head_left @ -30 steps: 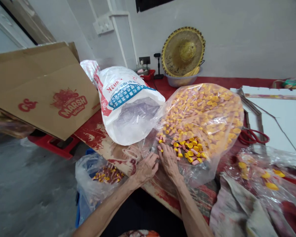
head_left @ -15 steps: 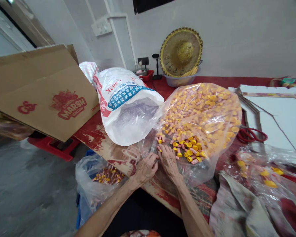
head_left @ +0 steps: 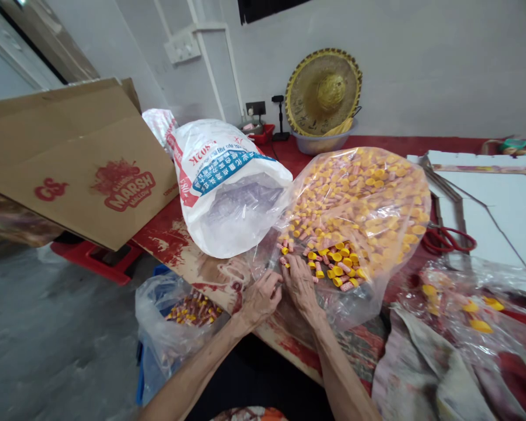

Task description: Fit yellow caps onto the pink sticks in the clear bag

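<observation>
A clear plastic bag (head_left: 379, 301) lies on the table, full of small pink patterned tubes with yellow caps. Several of these capped tubes (head_left: 342, 266) show uncovered at its open mouth. My right hand (head_left: 301, 285) rests at that mouth, fingers stretched forward and lying low beside a few tubes. Just left of it, my left hand (head_left: 262, 299) has its fingers curled in; whatever they hold, if anything, is hidden. Below my left forearm, a blue bin (head_left: 141, 371) lined with a clear bag holds more pink and yellow tubes (head_left: 195, 310).
A white printed sack (head_left: 232, 240) lies open behind my hands. To the left stands a cardboard box (head_left: 79, 146) above a red stool (head_left: 99, 263). Red-handled scissors (head_left: 449, 240), a grey cloth (head_left: 421, 368) and crumpled clear plastic (head_left: 460, 298) are on the right. A straw hat (head_left: 322, 93) leans by the wall.
Both hands stay almost in place at the bag's mouth. The whole view has shifted very slightly; nothing has visibly been picked up or let go.
</observation>
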`<state>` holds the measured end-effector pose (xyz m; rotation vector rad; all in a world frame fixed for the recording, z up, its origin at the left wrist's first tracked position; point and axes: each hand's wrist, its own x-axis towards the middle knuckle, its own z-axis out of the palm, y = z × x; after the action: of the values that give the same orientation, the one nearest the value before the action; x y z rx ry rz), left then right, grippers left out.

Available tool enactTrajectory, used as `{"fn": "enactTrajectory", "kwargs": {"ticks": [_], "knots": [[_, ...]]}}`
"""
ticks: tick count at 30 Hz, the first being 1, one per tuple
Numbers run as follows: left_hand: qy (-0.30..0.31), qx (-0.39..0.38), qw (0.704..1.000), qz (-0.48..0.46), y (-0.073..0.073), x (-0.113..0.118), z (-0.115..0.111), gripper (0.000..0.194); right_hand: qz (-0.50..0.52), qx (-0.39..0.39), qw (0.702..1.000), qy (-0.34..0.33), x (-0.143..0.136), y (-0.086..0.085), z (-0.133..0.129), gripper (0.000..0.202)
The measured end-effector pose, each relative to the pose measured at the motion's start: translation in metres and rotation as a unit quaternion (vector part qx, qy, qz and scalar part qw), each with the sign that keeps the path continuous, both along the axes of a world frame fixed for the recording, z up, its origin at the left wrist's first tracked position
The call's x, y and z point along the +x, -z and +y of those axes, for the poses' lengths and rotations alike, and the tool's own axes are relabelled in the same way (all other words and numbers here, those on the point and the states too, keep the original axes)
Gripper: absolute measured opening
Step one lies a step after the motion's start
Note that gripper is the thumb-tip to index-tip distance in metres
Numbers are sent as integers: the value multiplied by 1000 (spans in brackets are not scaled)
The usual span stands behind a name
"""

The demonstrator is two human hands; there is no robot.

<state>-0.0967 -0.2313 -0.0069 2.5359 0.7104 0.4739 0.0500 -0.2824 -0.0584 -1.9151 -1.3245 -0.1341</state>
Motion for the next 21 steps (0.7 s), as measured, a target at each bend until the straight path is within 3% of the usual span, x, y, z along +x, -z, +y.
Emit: {"fn": "enactTrajectory", "kwargs": {"ticks": [21], "knots": [[-14, 24, 998, -59, 14, 2, -4, 25, -1, 28, 1000, 13, 0, -1, 3, 39]]}}
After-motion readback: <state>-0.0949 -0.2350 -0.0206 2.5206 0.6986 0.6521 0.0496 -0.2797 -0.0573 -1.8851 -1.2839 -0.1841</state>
